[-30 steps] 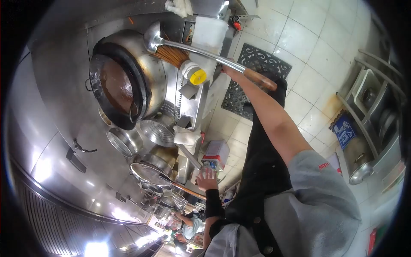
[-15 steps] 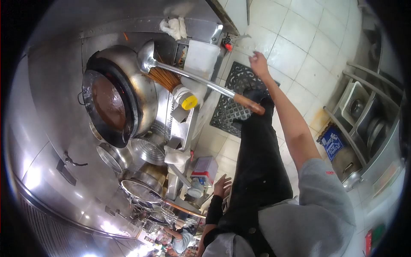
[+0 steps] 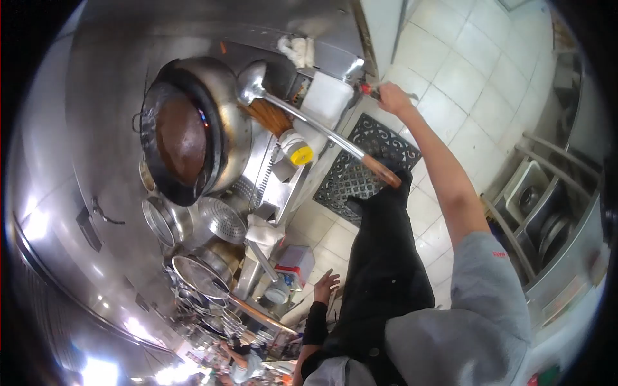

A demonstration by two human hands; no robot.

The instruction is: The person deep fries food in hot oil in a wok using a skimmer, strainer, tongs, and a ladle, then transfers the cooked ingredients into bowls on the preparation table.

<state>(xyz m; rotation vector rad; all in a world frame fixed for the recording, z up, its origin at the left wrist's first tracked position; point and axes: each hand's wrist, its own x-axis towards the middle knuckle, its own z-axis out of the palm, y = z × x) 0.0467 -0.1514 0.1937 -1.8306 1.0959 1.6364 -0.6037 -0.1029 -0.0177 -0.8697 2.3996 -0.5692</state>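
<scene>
My right hand [image 3: 394, 100] is at a metal lever [image 3: 412, 96] beside a red knob [image 3: 365, 88] on the stove's front edge, its fingers closed around the lever. Lower in the view, my left hand [image 3: 326, 286] hangs open and holds nothing, with a black band [image 3: 315, 323] on the wrist. Near it is a small clear container [image 3: 277, 293]. A long ladle [image 3: 315, 122] lies across the stove edge, its wooden handle [image 3: 381, 170] over the floor. Brown liquid [image 3: 181, 141] fills the wok [image 3: 151, 128] on the left.
A wooden brush [image 3: 267, 117] and a yellow-lidded bottle [image 3: 300, 153] stand beside the ladle. Strainers [image 3: 222, 219] and pots [image 3: 168, 222] are below the wok. A black mat [image 3: 360, 161] lies on the tiles. Metal shelving [image 3: 534, 199] is at right. Another person [image 3: 244, 367] is far off.
My right hand has moved from near the ladle, past the mat, to the lever and closed. My left hand has moved away from the clear container. The camera view has shifted.
</scene>
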